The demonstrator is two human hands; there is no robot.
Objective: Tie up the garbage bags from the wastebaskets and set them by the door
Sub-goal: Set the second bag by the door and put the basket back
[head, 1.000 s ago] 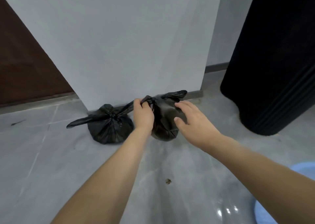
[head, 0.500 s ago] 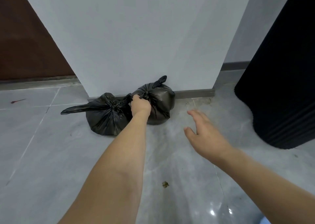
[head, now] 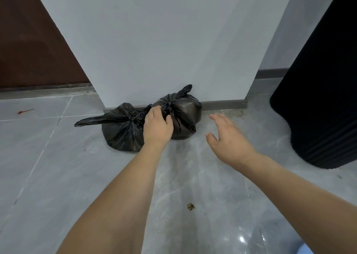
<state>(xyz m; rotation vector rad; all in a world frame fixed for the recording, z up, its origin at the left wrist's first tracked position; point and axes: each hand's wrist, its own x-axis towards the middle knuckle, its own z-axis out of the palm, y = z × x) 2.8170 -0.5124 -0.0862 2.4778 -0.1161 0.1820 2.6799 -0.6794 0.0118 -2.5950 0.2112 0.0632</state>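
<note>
Grey floor tiles (head: 58,176) carry both tied bags against the wall (head: 164,41): your left hand (head: 157,126) pinches the right bag (head: 185,114) at its knot, your right hand (head: 228,138) spread empty beside it.

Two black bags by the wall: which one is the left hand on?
The right-hand bag, the one with its tail sticking up. The left hand grips it near the knot; the other bag trails a long tail leftward.

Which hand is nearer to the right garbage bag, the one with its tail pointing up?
Left. The left hand touches the right garbage bag, fingers curled at its knot. The right hand hovers open over the floor to the bag's right, apart from it.
</note>
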